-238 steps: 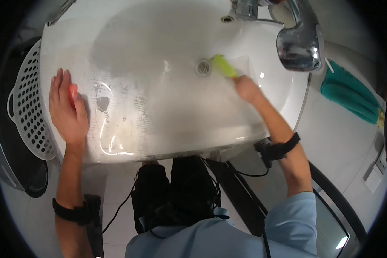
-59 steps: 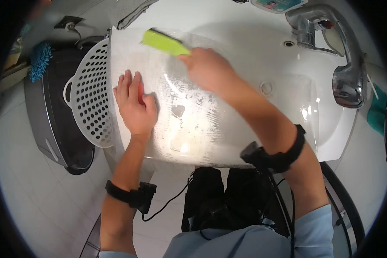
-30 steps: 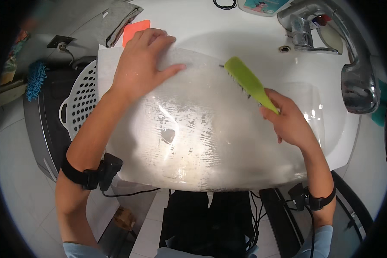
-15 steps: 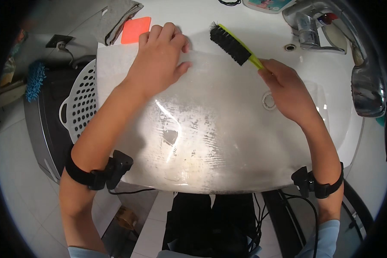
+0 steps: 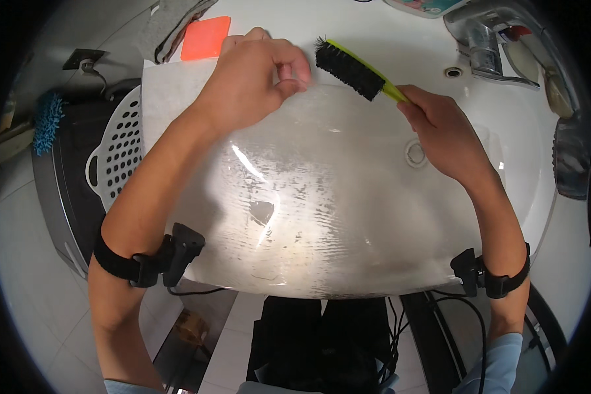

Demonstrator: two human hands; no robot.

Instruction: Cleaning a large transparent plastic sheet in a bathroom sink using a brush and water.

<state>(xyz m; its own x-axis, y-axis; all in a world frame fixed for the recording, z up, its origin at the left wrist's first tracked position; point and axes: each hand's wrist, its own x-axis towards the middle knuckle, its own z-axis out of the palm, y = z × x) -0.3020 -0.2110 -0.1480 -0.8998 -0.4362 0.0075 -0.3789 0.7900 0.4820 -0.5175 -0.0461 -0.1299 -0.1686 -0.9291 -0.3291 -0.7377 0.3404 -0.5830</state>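
A large translucent whitish sheet [image 5: 374,217] lies across the wash basin [image 5: 532,210], and the drain [image 5: 415,153] shows through it. Grey streaks mark its middle and front. At its far edge, my left hand [image 5: 253,82] has its thumb and index finger pressed together; the sheet's rim appears to be pinched between them. My right hand [image 5: 443,131] is closed round the lime-green handle of a scrubbing brush [image 5: 351,69]. The brush is held above the sheet's far edge, its black bristles turned toward the near left.
An orange square pad [image 5: 205,38] and a grey cloth [image 5: 171,26] lie at the far left. The chrome faucet [image 5: 486,49] stands far right, near a bottle [image 5: 427,6]. A perforated white basket [image 5: 117,148] sits left of the basin, beside a blue fuzzy duster [image 5: 48,123].
My left hand has shifted slightly right, and its thumb and index finger have come together at the sheet's edge. The brush stays in my right hand, almost in place.
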